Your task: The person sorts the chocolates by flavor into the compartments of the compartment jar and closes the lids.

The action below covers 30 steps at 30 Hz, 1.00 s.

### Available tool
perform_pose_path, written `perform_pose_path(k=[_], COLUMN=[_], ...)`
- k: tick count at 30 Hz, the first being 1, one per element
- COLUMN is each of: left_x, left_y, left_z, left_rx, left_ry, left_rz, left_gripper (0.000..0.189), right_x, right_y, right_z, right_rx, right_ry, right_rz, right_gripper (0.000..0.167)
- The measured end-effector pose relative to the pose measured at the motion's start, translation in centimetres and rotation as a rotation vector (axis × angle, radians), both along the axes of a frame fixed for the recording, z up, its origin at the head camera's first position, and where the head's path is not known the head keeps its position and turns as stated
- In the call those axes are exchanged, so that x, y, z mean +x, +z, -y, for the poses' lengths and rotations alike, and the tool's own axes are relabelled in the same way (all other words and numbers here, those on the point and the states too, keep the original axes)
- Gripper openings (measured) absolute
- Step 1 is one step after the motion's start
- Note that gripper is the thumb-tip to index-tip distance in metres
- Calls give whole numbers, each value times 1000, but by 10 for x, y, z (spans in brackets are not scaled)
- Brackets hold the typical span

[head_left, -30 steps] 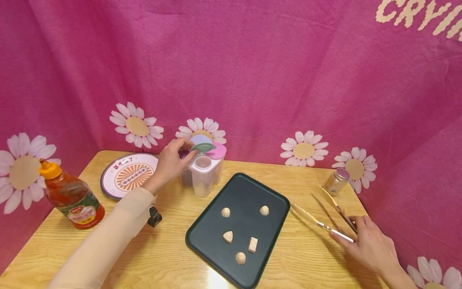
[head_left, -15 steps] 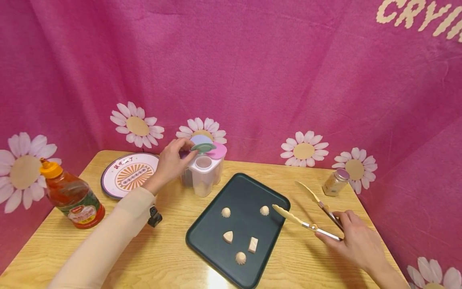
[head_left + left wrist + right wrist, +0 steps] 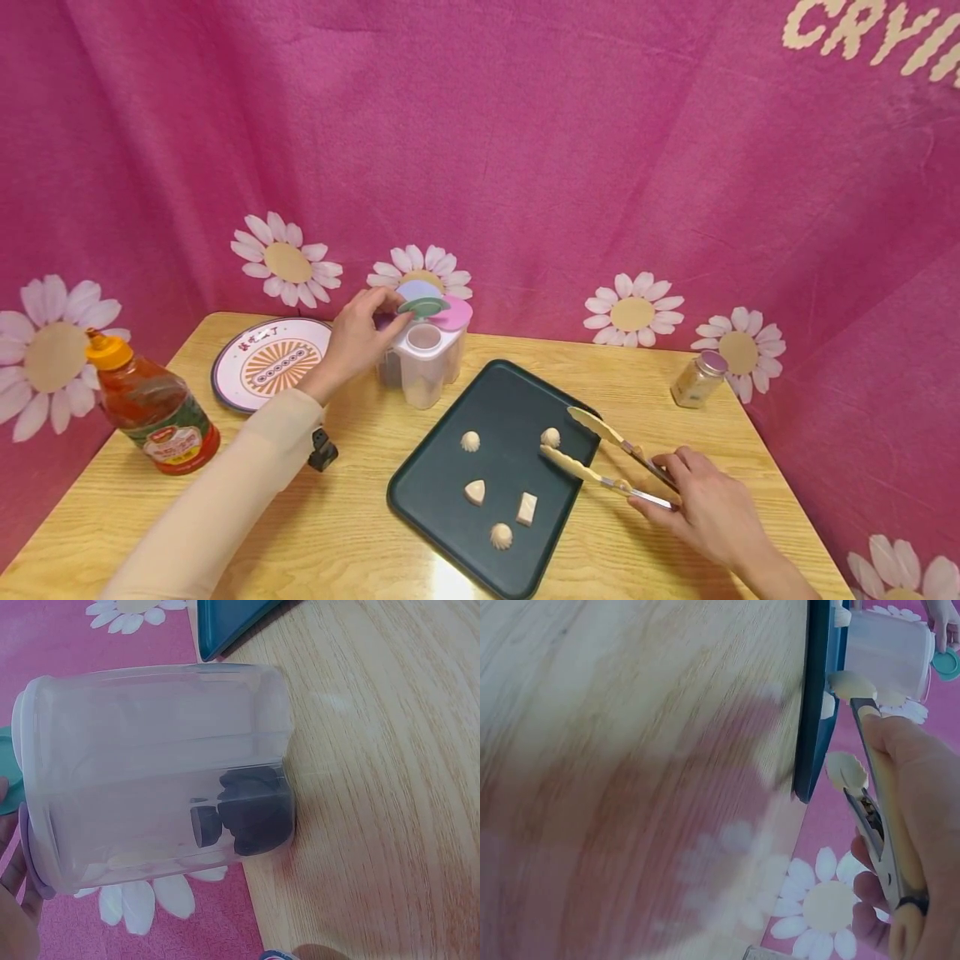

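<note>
My left hand (image 3: 362, 335) pinches the raised green lid (image 3: 424, 308) of a clear container (image 3: 422, 383) with several compartments. Below that lid a round opening shows. Dark pieces (image 3: 256, 814) lie at the bottom of one compartment in the left wrist view. My right hand (image 3: 708, 510) grips a pair of tongs (image 3: 617, 485), whose cream tips are spread apart over the right side of the dark tray (image 3: 510, 400). Between and just beyond the tips sits a small ridged cream piece (image 3: 551, 437). Another ridged piece (image 3: 470, 442), a triangular piece (image 3: 475, 492) and a rectangular piece (image 3: 527, 508) also lie on the tray.
A red sauce bottle (image 3: 168, 425) with a yellow cap stands at the left. Behind it lies a patterned plate (image 3: 232, 375), partly behind the left arm. A small jar (image 3: 699, 380) with a purple lid stands at the back right. Pink cloth (image 3: 525, 167) hangs behind the table.
My right hand has carried the tongs leftward from beside the jar to above the tray, around the far-right ridged piece. The left hand stays at the green lid.
</note>
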<state>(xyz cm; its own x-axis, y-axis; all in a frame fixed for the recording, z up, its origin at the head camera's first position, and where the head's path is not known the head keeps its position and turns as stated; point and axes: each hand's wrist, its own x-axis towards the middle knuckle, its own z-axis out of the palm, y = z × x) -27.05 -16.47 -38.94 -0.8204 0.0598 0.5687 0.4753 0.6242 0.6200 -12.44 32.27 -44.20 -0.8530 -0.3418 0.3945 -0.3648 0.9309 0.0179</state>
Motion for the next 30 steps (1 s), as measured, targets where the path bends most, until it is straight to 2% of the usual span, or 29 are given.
perform_pose_path(k=[11,23,30], left_x=[0,0,-1], left_y=[0,0,0], left_z=[-1,0,0], left_rx=[-4,-8,-13], left_ry=[0,-2,2], left_rz=[-1,-1,-4], left_gripper=[17,16,16], right_x=[-4,-10,-23], right_y=[2,2,15], right_z=[5,10,26], right_rx=[6,-10,-31], right_ry=[15,57,110], right_rz=[89,71,61], right_gripper=[37,32,33])
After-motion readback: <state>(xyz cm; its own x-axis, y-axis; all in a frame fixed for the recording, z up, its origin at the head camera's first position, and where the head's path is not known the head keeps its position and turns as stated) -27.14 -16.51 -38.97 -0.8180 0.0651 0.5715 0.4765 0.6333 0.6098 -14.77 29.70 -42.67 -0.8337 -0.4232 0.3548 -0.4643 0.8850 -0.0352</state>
